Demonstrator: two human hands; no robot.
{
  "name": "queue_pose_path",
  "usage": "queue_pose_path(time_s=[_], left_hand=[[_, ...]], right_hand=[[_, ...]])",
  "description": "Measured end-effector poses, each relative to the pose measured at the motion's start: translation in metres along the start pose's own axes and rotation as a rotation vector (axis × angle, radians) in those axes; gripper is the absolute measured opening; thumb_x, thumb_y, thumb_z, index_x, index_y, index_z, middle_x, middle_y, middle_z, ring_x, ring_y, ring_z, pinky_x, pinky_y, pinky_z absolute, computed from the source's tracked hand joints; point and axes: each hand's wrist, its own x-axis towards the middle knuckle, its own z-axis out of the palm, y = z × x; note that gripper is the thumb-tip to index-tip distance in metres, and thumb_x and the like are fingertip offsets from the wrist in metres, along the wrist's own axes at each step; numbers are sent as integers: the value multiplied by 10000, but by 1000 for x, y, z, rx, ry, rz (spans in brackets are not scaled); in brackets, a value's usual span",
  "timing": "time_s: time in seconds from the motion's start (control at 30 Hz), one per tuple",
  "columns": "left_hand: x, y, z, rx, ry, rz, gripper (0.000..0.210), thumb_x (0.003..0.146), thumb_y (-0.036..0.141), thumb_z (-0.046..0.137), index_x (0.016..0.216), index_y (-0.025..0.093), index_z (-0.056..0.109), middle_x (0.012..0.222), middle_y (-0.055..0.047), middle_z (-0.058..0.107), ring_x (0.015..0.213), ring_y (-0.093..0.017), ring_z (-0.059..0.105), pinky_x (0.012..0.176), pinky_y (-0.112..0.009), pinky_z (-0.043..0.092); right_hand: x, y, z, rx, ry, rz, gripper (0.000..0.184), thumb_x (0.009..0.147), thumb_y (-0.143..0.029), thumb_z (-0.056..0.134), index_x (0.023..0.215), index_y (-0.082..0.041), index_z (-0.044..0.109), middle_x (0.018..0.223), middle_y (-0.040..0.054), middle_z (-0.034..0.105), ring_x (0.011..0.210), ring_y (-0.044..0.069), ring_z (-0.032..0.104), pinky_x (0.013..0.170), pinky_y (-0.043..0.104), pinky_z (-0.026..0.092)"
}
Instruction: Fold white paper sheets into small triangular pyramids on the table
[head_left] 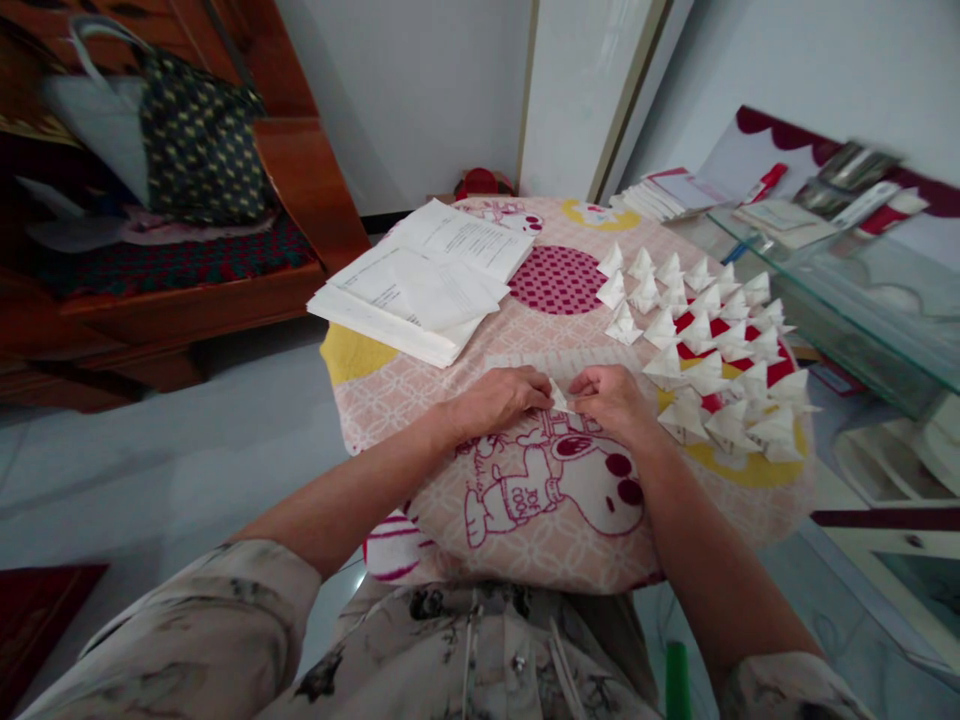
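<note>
Between both hands, over the cloth-covered table, is a small folded white paper piece [559, 397]. My left hand [504, 398] pinches its left side with curled fingers. On its right side, my right hand [609, 398] has its fingertips closed on the same piece. Parts of the paper are hidden behind the fingers. To the right of my right hand stand rows of several folded paper shapes [705, 335] with pointed tips. A stack of printed paper sheets [420, 285] lies beyond my left hand, at the table's far left.
A patterned cloth [420, 400] covers the table. Right of it stands a glass shelf [847, 310] holding a metal container and red-and-white items. Farther back are piled papers [667, 195]. A wooden bench [292, 190] with a dark patterned bag [199, 140] is at the left.
</note>
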Motion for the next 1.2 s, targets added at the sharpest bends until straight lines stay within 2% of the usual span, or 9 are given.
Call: queue_pose_path(time_s=[0.13,0.23,0.43,0.57,0.73,0.9,1.03,1.13,1.2], left_hand=[[-1,-2,2,-29,25,-7,257,919,105,532,996,194,760,1036,-70,724,941,-175,658,785,-276,495],[-2,-1,1,-20,33,-5,242,913,108,551,990,199,762,1030,-69,726,946,-174,659,775,-271,492],[-1,2,-3,15,-5,-15,231,922,125,555,1007,206,755,1029,-67,729,918,-171,659,716,-258,468],[0,3,-4,33,-32,-19,234,941,162,542,1023,220,753,1028,-66,729,907,-172,656,713,-257,460],[1,5,-4,32,-41,-44,241,927,147,543,1010,218,758,1034,-69,723,900,-169,649,710,-249,456],[0,2,-2,5,-38,-71,284,911,112,524,1019,220,763,1052,-58,726,915,-167,654,734,-252,463],[-1,-3,2,-4,-12,-80,309,880,94,529,1006,239,772,1058,-42,729,941,-171,658,742,-255,462],[1,-3,2,-34,10,-103,304,860,92,532,983,232,773,1061,-37,729,954,-173,659,778,-260,465],[5,-1,3,-57,40,-169,248,871,141,542,948,207,769,1017,-46,727,914,-174,660,785,-266,469]], right_hand=[[-3,11,-4,99,-77,3,83,683,-178,660,758,-165,694,553,-23,631,465,116,542,436,215,377],[-8,16,-7,67,-104,-11,100,741,-221,619,696,-165,689,529,-7,632,457,116,538,427,211,363],[-8,0,1,58,-112,92,130,785,-216,618,662,-176,641,497,-2,612,397,113,516,412,224,356],[-4,-15,9,-86,-48,93,109,741,-168,686,652,-182,625,472,-8,566,451,134,539,464,246,366],[0,-13,11,-159,-41,37,126,687,-134,717,622,-182,620,476,-1,565,508,154,572,487,250,372],[-4,-1,4,-38,-99,109,103,694,-144,675,635,-188,602,396,-41,519,336,109,472,375,222,308],[-12,6,-5,68,-114,173,105,683,-136,649,623,-185,578,407,-46,538,306,89,455,327,191,268],[-12,6,-4,139,-108,148,70,753,-217,636,696,-184,612,476,-32,595,327,90,479,322,190,267],[-9,4,2,110,-81,108,100,783,-276,646,739,-187,631,481,-34,596,333,93,474,339,199,290]])
